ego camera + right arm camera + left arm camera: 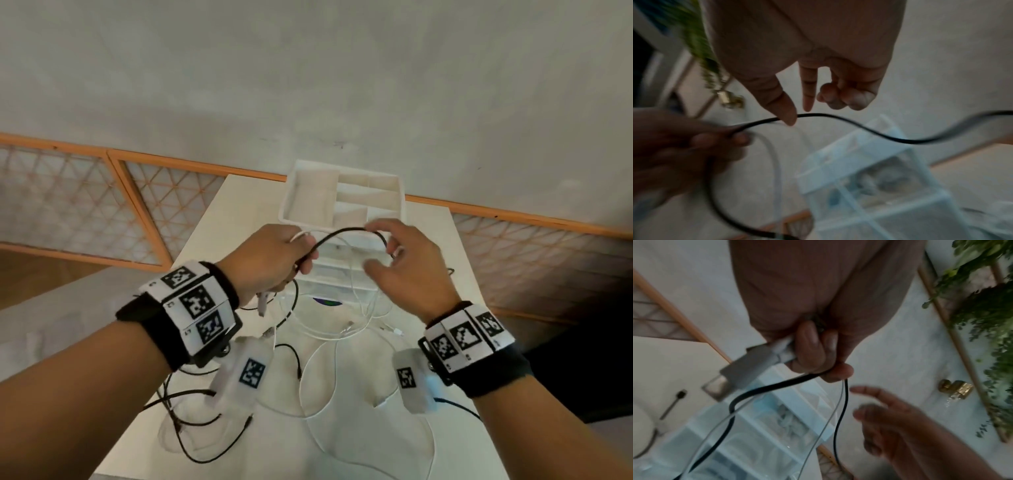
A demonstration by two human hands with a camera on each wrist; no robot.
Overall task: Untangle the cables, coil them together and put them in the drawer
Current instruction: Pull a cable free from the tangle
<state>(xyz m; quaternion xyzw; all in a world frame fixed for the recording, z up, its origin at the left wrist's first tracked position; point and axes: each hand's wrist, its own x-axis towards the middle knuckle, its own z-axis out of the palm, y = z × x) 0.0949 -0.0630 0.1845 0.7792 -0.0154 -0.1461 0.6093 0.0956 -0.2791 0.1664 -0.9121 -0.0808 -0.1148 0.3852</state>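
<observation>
My left hand (274, 253) (812, 347) grips a black cable (342, 231) (777, 386) together with a thin white cable (356, 301) (830, 415), above the table. A grey USB plug (748, 366) (262, 303) sticks out below its fist. The black cable arcs right to my right hand (407, 260) (807, 97). There it touches the thumb tip, with the index finger straight just above it and no pinch showing. More black (205, 425) and white (325, 394) cables lie tangled on the table (246, 212). A white plastic drawer unit (342, 274) (869, 178) stands behind the hands, its drawers closed.
The drawer unit carries an open divided tray (291, 192) on top. A lattice railing with an orange frame (154, 205) runs behind the table. Green plants (992, 313) and a brass object (955, 388) are off to the side. A loose black plug (681, 394) lies on the table.
</observation>
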